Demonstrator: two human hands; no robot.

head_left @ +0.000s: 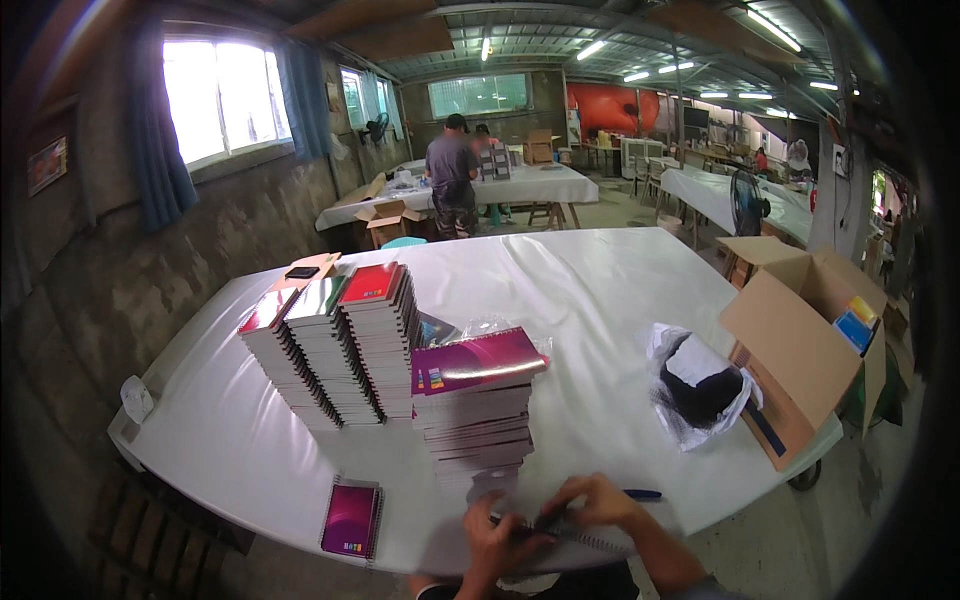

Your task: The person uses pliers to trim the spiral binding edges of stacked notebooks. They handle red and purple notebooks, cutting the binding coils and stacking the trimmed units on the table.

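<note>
At the table's near edge, my left hand (487, 535) closes round a small dark spiral-bound notebook (548, 522); its wire coil (597, 542) sticks out to the right. Fingers of my right hand (598, 500) pinch the same notebook's upper side, partly hiding it. Just right of that hand lies a blue pen (642, 494). A tall pile of purple notebooks (478, 362) stands directly beyond my hands. One single purple notebook (351, 518) lies flat to the left, near the edge.
Left of the purple pile rise stacks of red (372, 284) and green (318, 298) spiral notebooks. A white bag with black contents (702, 385) and an open cardboard box (790, 345) are at the right. A person (453, 175) stands at a farther table.
</note>
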